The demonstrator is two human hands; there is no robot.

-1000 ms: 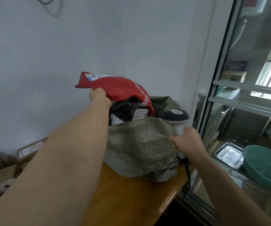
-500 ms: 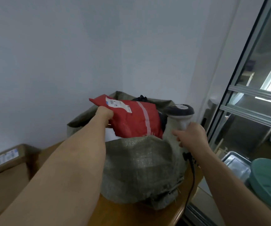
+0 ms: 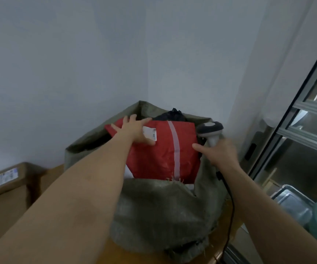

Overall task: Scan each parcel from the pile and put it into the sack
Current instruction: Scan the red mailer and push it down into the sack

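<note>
Your left hand [image 3: 134,130] lay flat, fingers spread, pressing on the red parcel [image 3: 165,151], which stood in the open mouth of the sack [image 3: 159,210] on the table [image 3: 220,250]. A black bag [image 3: 172,116] sat behind it, also inside the sack. Your right hand [image 3: 220,153] gripped the scanner [image 3: 210,131] at the sack's right edge, just beside the parcel.

sack [image 3: 159,210] mouth: filled by red parcel [image 3: 165,157] and black bag [image 3: 171,116]; left: gap beside parcel open | right: scanner [image 3: 210,133] at rim | above: open; walls close behind
</note>
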